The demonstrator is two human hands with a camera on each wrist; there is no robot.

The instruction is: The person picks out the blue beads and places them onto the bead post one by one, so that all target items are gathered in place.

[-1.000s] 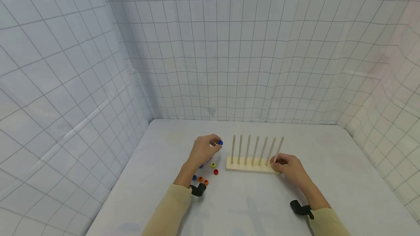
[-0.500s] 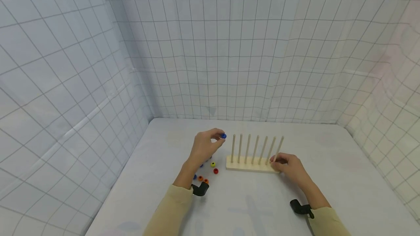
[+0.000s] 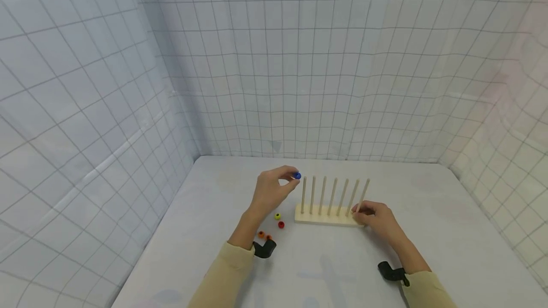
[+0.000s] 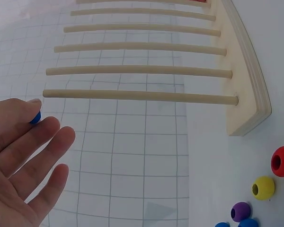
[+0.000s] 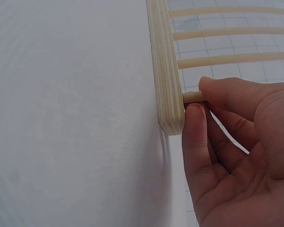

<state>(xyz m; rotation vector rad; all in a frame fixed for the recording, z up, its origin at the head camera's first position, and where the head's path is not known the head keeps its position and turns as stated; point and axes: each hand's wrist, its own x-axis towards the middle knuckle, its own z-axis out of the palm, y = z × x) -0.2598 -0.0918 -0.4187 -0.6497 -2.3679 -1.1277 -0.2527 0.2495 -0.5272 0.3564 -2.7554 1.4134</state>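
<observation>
My left hand (image 3: 270,191) pinches a blue bead (image 3: 297,175) between thumb and fingertip. It is raised beside the top of the leftmost peg (image 3: 304,195) on a pale wooden peg rack (image 3: 325,221). In the left wrist view the bead (image 4: 36,117) shows just off that peg's free end (image 4: 49,93), mostly covered by the fingers. My right hand (image 3: 376,217) grips the rightmost peg (image 3: 364,194) low down, close to the base. The right wrist view has thumb and finger around this peg (image 5: 193,97), right against the layered edge of the base (image 5: 165,71).
Left of the rack lie a yellow bead (image 3: 277,216), a red bead (image 3: 281,225) and orange beads (image 3: 261,235). A purple bead (image 4: 240,211) and blue beads (image 4: 248,223) show in the left wrist view. Grid-patterned sheets (image 3: 274,84) enclose the white table (image 3: 334,260).
My left hand has risen and moved right, carrying the blue bead to the tip of the leftmost peg. My right hand has stayed on its peg.
</observation>
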